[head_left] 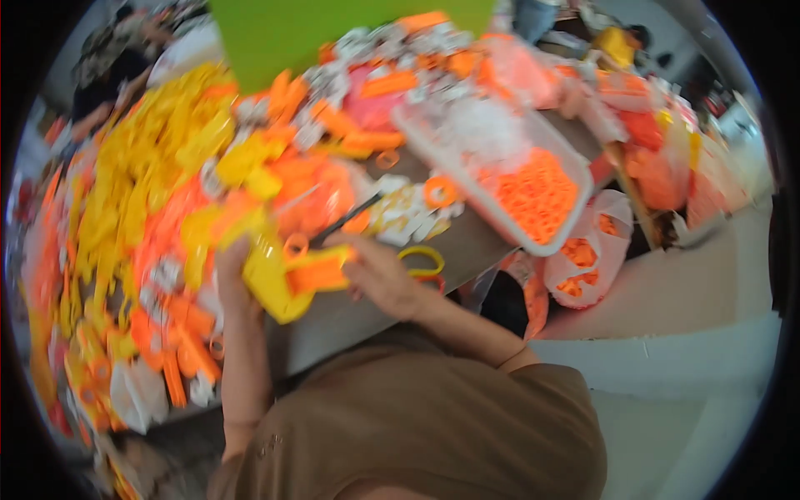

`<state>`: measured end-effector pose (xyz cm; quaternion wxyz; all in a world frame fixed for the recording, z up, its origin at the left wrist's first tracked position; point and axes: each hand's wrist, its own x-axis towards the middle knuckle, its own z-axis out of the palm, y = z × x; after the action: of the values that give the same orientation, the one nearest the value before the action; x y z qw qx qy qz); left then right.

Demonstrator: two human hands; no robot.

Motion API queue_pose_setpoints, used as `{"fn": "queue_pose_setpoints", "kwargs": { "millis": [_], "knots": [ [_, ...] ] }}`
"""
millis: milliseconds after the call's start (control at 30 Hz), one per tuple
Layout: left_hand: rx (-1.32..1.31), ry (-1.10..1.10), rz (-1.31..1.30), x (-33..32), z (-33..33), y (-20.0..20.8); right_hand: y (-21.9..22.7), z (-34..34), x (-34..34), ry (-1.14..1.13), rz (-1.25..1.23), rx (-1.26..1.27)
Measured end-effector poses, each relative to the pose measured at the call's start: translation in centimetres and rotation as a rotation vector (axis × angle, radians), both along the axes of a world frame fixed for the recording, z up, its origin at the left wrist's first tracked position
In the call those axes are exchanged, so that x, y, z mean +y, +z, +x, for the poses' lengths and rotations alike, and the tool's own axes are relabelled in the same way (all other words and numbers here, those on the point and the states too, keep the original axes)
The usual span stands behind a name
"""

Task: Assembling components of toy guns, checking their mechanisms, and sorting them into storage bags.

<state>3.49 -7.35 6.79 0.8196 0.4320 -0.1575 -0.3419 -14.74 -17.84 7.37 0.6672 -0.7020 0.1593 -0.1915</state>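
Observation:
Over the near edge of the table, my left hand (235,262) is closed on a yellow plastic piece (271,279), a long angled moulded shell. My right hand (379,279) grips an orange block-shaped plastic part (318,273) by its right end, fingers bent round it. The orange part's left end meets the yellow piece, and I cannot tell whether it sits inside or only against it. Just above the joint shows a small orange ring (296,244). A dark thin rod (346,218) lies on the table beyond my hands.
A heap of yellow parts (158,158) covers the left side. A translucent tub (575,187) of small orange pieces (537,196) stands at right, beside bags of orange parts (587,254). A green panel (342,37) rises at the back. A yellow band (422,260) lies near the edge.

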Motion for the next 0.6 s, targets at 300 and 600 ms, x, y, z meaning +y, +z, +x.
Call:
{"fn": "queue_pose_setpoints", "kwargs": {
  "millis": [300,600],
  "knots": [
    [0.152,-0.117,-0.196,0.7,0.4,0.8,0.4,3.0,0.4,-0.217,-0.074,-0.117],
    [0.017,-0.028,-0.131,1.7,-1.6,0.4,-0.7,4.9,1.2,-0.279,-0.171,-0.219]
  ]
}}
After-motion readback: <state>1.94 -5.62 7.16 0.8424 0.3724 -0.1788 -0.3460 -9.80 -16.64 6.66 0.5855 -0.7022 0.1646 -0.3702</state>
